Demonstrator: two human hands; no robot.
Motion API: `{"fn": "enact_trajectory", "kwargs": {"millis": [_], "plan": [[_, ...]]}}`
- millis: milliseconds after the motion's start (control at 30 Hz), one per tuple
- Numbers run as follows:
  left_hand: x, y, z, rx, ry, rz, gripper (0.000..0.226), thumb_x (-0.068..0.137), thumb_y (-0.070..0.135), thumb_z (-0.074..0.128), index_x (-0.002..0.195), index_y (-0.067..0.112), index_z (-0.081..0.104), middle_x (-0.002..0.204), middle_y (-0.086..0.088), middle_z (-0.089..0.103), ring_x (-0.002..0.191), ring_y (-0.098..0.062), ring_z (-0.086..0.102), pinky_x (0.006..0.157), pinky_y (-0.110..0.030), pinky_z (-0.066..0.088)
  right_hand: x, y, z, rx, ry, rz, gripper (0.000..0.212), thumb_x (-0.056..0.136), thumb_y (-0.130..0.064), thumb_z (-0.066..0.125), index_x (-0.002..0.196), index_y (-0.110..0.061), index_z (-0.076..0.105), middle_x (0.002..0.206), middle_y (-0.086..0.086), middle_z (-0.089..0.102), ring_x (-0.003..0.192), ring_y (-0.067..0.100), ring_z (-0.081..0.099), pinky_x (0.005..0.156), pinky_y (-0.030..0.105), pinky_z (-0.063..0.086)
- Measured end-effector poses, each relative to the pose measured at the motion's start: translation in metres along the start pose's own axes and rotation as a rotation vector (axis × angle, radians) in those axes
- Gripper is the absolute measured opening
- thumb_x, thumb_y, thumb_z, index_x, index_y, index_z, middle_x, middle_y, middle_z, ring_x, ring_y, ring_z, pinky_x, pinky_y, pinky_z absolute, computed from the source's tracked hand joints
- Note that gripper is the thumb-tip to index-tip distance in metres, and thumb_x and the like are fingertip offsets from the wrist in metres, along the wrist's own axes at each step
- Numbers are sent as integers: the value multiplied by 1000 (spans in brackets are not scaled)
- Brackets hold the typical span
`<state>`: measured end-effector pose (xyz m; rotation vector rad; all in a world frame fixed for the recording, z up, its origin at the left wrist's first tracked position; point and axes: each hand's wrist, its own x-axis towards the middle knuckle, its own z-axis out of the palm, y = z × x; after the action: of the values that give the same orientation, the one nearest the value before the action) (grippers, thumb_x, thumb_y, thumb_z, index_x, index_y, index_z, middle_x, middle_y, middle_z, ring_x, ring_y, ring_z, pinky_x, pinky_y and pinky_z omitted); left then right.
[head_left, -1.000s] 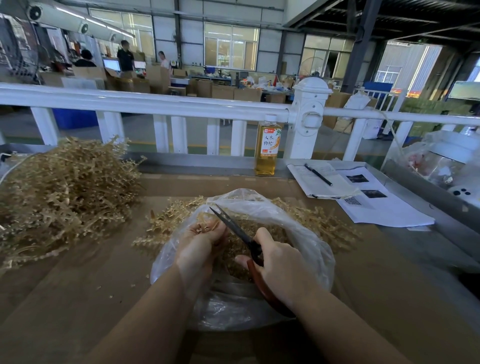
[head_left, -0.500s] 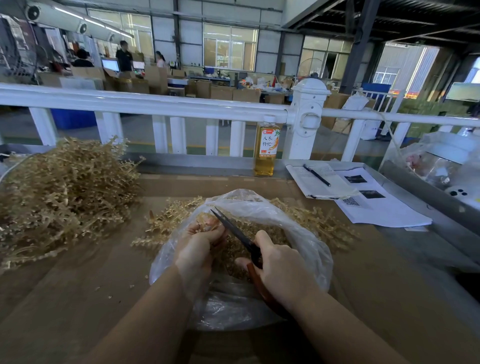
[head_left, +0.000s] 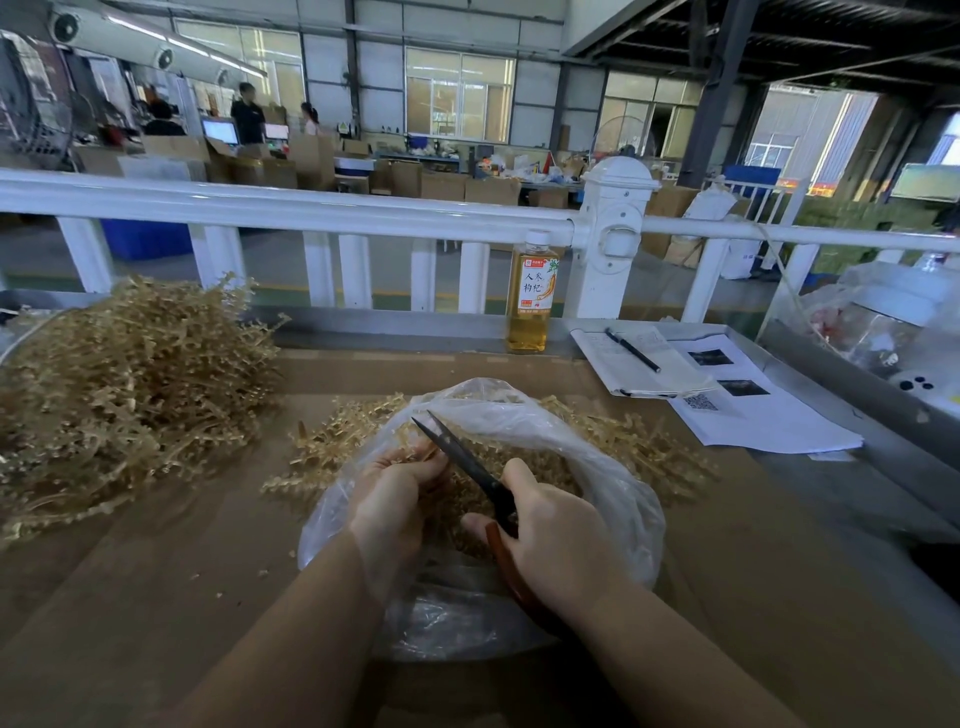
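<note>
Over the last second little shifted. The left hand (head_left: 392, 499) stayed over the mouth of the clear plastic bag (head_left: 613, 467), its fingers curled and pinching a short golden sprig (head_left: 427, 453) against the thumb. Less of that sprig showed above the knuckles than a second before. The right hand (head_left: 563, 543) kept its place just beside it, fingers wrapped round the red-brown handles of the scissors (head_left: 462, 457) with the thumb raised on top. The dark blades still slanted up and to the left across the sprig, their tips only slightly parted, much as before. The bag lay on the brown table (head_left: 156, 582) as earlier, holding cut golden bits, with more sprigs spread behind it. The big heap of golden sprigs (head_left: 119, 384) at the left, the bottle (head_left: 532, 296) by the white railing (head_left: 311, 208), and the notebook (head_left: 639, 364) with its pen (head_left: 632, 350) beside the printed sheets (head_left: 758, 415) had not moved.
</note>
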<state>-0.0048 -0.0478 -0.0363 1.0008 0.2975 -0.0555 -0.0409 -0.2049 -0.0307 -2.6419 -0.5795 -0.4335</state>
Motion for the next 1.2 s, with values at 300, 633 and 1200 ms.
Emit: {"fn": "enact_trajectory", "kwargs": {"millis": [300,633,1200], "plan": [[2,0,0,-29,9,-16,15,80,-7,61,92,1,65,73,-10,68,56,-17,68,47,-26,52,1,0,-1,15,-13,9,35,92,-56,48,105,-25,39,78,-7,60,72,12,61,64,26,48],[-7,3,2,41,-81,-107,14,85,-2,53,96,-2,63,68,-11,67,59,-24,67,53,-29,53,2,-2,-7,118,35,124,32,88,-57,54,93,-28,42,74,-12,58,68,6,57,54,13,34],[-4,-1,1,-74,-3,10,11,91,5,56,85,3,64,66,-7,69,56,-18,68,48,-26,53,0,-2,-4,148,-8,101,33,87,-58,54,92,-28,39,76,-10,58,72,8,58,63,21,45]]}}
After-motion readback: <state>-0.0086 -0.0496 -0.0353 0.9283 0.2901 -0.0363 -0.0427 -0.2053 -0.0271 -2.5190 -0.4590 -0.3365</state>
